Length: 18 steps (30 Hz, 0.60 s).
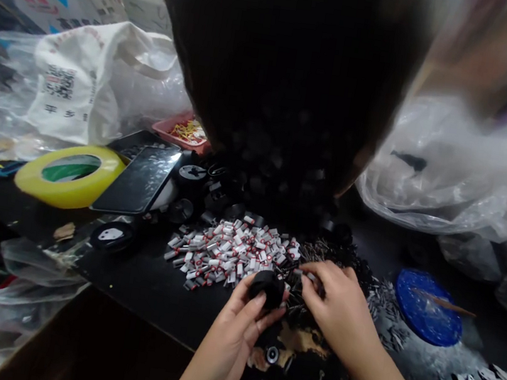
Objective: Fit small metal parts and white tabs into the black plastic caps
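Disc [268, 289] lies clasped between thumb and fingers of left hand [235, 330], right hand [340, 301] pinching grey piece [299, 273].

Dim overall, brighter toward upper left. Crushed to near-black across large dark shape [286, 61] at upper centre, and again under counter [134, 283]. Glossy with reflections on dark screen [140, 179], glinting on clear plastic [455, 182] at right. Smeared and stretched toward upper right corner. Soft but readable at left hand [229, 335], right hand [343, 308] and red-and-white cylinders [239, 251].
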Tool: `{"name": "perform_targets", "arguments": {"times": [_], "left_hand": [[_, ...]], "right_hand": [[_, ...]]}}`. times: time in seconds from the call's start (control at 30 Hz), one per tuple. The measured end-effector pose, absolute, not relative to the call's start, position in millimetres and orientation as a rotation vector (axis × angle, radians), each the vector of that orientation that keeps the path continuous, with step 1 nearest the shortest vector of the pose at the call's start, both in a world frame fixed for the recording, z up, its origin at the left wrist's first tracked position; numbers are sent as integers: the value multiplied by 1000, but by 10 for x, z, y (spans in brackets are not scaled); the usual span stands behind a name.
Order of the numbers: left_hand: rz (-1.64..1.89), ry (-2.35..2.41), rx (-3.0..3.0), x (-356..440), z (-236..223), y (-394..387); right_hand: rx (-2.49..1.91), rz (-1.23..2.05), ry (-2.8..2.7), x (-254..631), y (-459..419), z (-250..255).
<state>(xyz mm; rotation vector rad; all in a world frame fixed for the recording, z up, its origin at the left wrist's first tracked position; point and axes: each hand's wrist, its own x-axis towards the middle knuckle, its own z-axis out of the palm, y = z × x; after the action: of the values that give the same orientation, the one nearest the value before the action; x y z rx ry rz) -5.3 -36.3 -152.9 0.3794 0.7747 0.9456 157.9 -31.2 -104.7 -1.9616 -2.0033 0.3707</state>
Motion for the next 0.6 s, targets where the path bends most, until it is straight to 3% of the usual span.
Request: {"name": "perform_targets", "arguments": {"times": [0.17, 0.4, 0.5, 0.6], "left_hand": [[861, 736, 260, -36, -1449, -432], [949, 823, 288, 114, -1498, -454], [948, 820, 280, 139, -1482, -464], [1012, 757, 235, 159, -1445, -444]], "right_hand": [[-1791, 732, -1812, 1550, -574, -1047], [-2064, 257, -1965, 1781, -246, -1052], [-2065, 267, -1993, 1853, -159, -1050], [-1932, 484, -1761, 1836, -269, -1050]]}}
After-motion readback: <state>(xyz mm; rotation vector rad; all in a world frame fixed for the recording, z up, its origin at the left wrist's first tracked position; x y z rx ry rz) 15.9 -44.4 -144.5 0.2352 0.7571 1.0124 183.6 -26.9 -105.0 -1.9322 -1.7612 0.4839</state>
